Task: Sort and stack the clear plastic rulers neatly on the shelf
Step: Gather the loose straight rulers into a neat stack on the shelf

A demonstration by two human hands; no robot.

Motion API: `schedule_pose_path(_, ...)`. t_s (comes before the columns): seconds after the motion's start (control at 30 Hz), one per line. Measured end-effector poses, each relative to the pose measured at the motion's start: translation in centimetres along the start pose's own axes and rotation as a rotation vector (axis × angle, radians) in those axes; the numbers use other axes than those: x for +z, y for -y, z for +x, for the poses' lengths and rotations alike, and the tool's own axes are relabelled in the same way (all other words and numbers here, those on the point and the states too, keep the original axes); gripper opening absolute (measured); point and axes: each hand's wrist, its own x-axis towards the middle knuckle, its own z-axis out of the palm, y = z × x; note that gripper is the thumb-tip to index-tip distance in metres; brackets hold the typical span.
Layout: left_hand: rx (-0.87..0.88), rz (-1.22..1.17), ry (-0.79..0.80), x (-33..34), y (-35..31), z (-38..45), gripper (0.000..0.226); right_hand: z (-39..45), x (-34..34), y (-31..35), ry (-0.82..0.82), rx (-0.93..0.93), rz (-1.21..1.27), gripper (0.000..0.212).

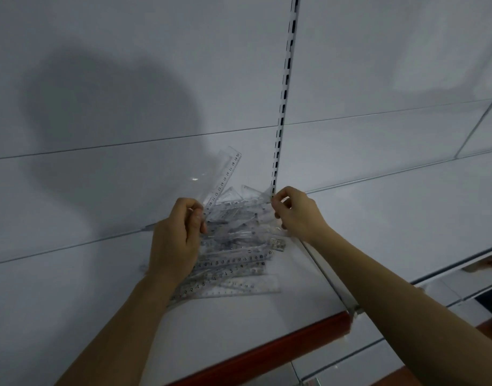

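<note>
Sorting is under way: left hand (180,232) grips an upright ruler (225,176), right hand (295,213) pinches another from the loose pile (233,263); next, align them.

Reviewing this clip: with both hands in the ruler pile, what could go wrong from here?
The left hand holds a raised ruler by its low end, so it might slip. The right hand pinches another from the loose ruler pile; pulling could scatter the heap toward the shelf's red front edge.

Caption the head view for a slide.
Left hand lifts one clear ruler from the jumbled ruler pile on the white shelf; right hand pinches another.
</note>
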Motion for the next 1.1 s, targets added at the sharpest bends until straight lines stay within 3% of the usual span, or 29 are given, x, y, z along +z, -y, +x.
schedule_pose_path(0.1, -0.002, 0.007, 0.011, 0.4, -0.3, -0.2, 0.012, 0.0, 0.7, 0.1, 0.152, -0.216, -0.246, 0.055)
schedule_pose_path(0.13, -0.002, 0.013, 0.01, 0.5, -0.3, -0.3, 0.012, 0.0, 1.0, 0.2, 0.197, -0.278, -0.304, 0.055)
schedule_pose_path(0.27, 0.001, 0.049, -0.006, 0.4, 0.1, -0.5, 0.01, 0.7, 1.3, 1.1, 0.177, -0.379, -0.286, 0.025)
schedule_pose_path(0.37, 0.017, 0.104, -0.032, 0.4, 0.1, -0.8, 0.009, 1.5, 0.6, 1.4, 0.176, -0.374, -0.145, 0.02)
schedule_pose_path(0.53, 0.026, 0.209, -0.028, -0.3, -2.1, 0.1, 0.009, 2.0, -3.4, 0.7, 0.202, -0.201, 0.243, 0.017)
schedule_pose_path(0.6, -0.037, 0.178, -0.026, 0.0, -4.4, 1.0, 0.011, 1.4, -6.2, -0.9, 0.184, -0.119, 0.41, 0.005)
schedule_pose_path(0.67, -0.082, 0.091, 0.0, 1.6, -7.5, 1.6, 0.012, 0.3, -9.7, -3.5, 0.154, -0.054, 0.529, 0.011)
schedule_pose_path(0.9, -0.129, -0.388, 0.011, 18.2, -19.0, 0.8, 0.018, -5.0, -23.3, -15.0, -0.134, 0.061, 0.704, 0.019)
schedule_pose_path(1.1, -0.124, -0.544, 0.319, 32.0, -27.8, 2.7, 0.022, -8.2, -34.5, -24.4, -0.367, 0.169, 0.638, 0.014)
